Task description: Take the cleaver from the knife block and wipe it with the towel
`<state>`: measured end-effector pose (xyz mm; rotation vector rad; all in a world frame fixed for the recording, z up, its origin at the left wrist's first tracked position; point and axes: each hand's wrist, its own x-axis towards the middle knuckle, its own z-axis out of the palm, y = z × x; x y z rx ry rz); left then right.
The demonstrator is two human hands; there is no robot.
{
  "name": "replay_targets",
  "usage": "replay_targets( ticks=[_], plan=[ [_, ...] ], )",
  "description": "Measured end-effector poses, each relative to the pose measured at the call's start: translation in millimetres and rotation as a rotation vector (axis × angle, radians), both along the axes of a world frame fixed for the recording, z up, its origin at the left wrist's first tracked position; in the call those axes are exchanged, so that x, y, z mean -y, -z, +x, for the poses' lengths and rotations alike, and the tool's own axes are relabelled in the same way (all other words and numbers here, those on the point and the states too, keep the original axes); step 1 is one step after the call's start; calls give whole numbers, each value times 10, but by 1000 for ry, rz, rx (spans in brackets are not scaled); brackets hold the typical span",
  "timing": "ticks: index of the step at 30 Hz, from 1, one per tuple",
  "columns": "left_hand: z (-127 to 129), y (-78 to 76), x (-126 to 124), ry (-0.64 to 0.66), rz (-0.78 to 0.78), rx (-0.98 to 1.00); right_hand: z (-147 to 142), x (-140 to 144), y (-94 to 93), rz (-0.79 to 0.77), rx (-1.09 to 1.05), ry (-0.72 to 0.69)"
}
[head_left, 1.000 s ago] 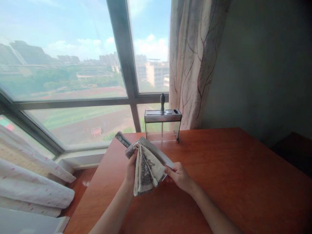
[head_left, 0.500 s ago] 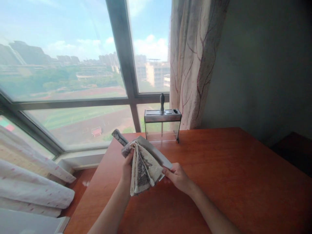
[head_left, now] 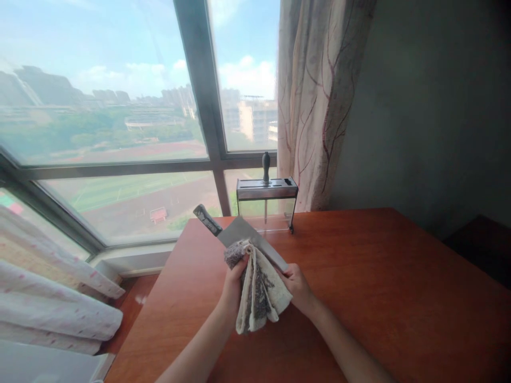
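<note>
The head camera looks down across the table (head_left: pixel 383 282).

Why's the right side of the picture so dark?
In the head view, daylight comes from the left through the grey-framed glass window; the plain grey wall at right, same view, lies in shadow; the broad silvery metal cleaver there shows no harsh glare.

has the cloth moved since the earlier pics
Yes: the cloth has shifted right and slightly lower in view, judged against the clear-sided holder on the table.
</note>
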<state>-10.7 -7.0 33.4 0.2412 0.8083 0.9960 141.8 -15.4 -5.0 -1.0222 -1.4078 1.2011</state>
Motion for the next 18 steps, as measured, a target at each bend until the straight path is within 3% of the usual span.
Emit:
replay_targets(
  ticks=[4,10,14,18],
  plan=[
    [-21,-82,-24,-54,26,-26,3,3,-11,-7,14,-14],
    [-348,-242,-180,-89,47,34,-10,61,-70,-12,58,-135],
    [-396,-230,-210,-91,82,43,-25,65,-42,-17,34,-171],
    [-268,-134,-166,-61,84,36,-80,54,51,-33,1,-118]
  ],
)
